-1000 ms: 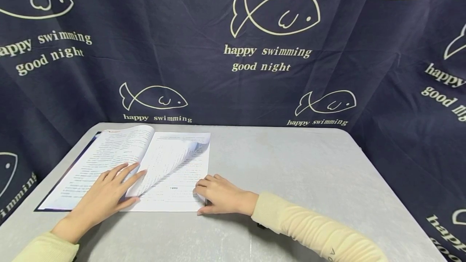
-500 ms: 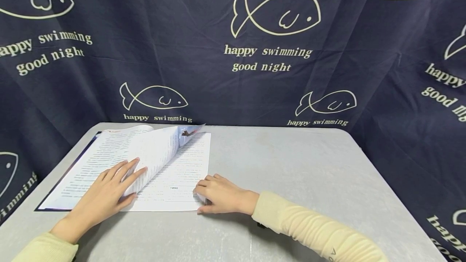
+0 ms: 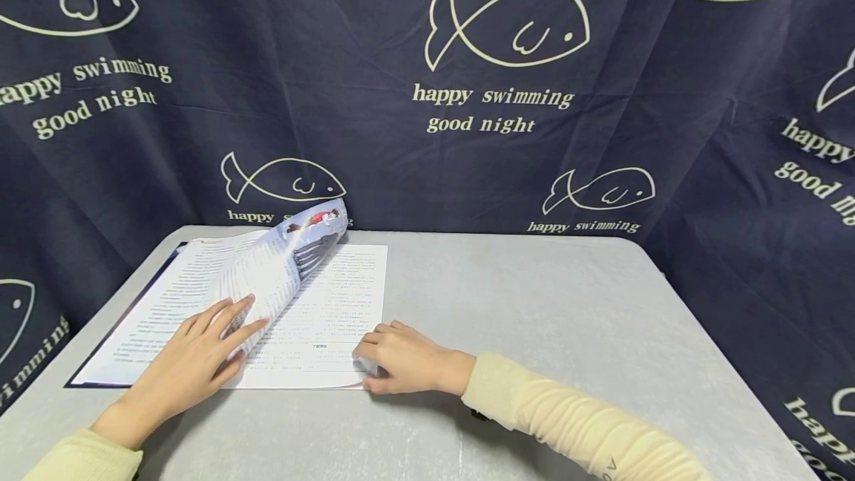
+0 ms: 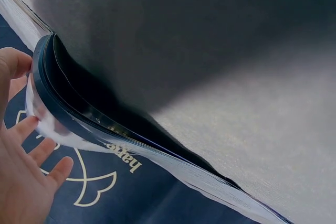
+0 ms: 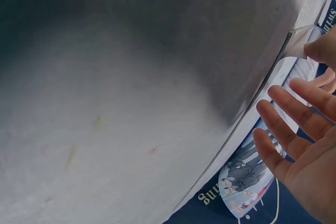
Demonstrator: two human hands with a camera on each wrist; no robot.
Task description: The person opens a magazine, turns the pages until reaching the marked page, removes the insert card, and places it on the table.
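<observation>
An open book [image 3: 160, 306] with printed text lies at the left of the table. One loose page [image 3: 270, 266], with a colour picture near its top edge, stands curled up between the two sides. My left hand [image 3: 183, 355] rests by the spine with its fingers spread over the lower left side, at the foot of the raised page. At the lower right corner of the book, the thumb and index finger of my right hand [image 3: 407, 358] pinch a page corner [image 5: 299, 43], which bends up in the right wrist view. Its other fingers are loosely extended.
The book lies on a grey table [image 3: 521, 303] with rounded far corners. Behind and beside it hangs a dark blue curtain [image 3: 374, 139] with fish outlines and lettering. The raised page overlaps the curtain in the head view.
The loose page has risen and swung leftward, baring the text beneath and showing its picture. The lower right page corner now curls up at my right hand. Both hands stay nearly in place.
</observation>
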